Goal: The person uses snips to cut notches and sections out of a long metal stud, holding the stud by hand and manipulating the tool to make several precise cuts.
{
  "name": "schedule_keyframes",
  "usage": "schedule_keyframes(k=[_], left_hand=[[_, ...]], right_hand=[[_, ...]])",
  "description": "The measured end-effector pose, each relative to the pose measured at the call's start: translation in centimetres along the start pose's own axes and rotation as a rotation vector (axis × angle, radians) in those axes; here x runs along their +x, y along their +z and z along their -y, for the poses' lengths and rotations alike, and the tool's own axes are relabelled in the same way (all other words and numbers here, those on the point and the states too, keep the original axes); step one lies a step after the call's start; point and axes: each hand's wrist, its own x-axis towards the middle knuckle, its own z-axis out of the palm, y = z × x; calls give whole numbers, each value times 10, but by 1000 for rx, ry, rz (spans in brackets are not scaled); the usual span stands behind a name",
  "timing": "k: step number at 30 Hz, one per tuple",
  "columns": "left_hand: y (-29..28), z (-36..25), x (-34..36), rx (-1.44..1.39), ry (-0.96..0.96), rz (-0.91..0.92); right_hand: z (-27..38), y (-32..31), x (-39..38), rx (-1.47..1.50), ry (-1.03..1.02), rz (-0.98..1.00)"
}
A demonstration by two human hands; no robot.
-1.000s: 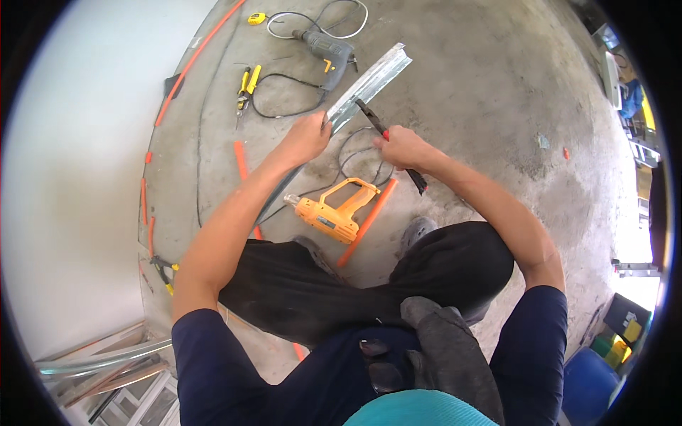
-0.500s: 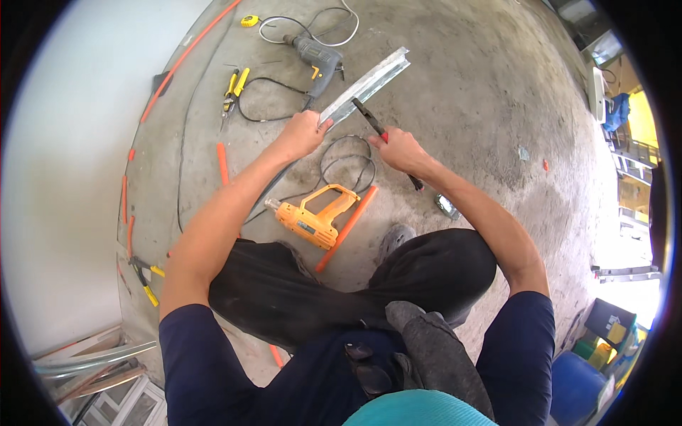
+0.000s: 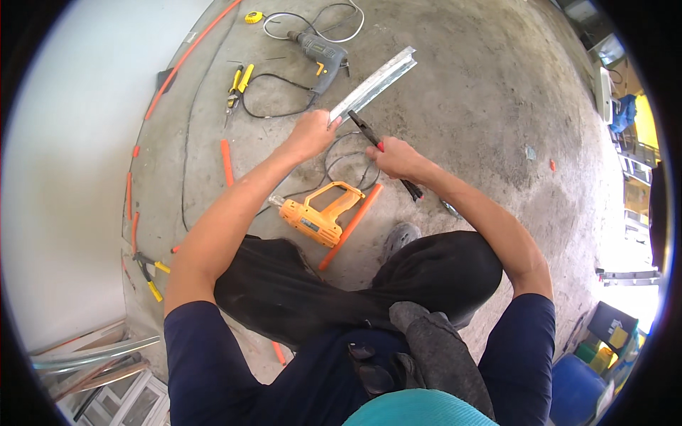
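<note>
My left hand (image 3: 315,135) is closed around the near end of a silvery metal channel (image 3: 376,84), which points away toward the upper right. In my right hand (image 3: 399,157) is a pair of pliers (image 3: 367,130) with dark jaws and red-and-black handles. The plier jaws are at the channel's lower edge, just right of my left hand; whether they bite on the metal I cannot tell. Below my hands an orange heat gun (image 3: 316,221) lies on the floor, with an orange tube (image 3: 352,226) along its right side.
Beyond my left hand lies a grey drill (image 3: 323,60) with its cord. Yellow-handled pliers (image 3: 238,86) and a yellow tape measure (image 3: 253,17) are at the far left. Another yellow-handled tool (image 3: 149,273) lies by the white wall (image 3: 67,177). Loose cords cross the concrete floor (image 3: 483,121).
The pliers have shifted down along the channel, closer to my left hand. My left hand keeps its grip on the channel.
</note>
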Motion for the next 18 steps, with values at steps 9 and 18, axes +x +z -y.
schedule_keyframes(k=[9,18], left_hand=[[3,-5,0,22,-42,51],[2,-4,1,38,-48,26]], right_hand=[[2,-2,0,11,23,128],[1,5,2,-81,-43,-7]])
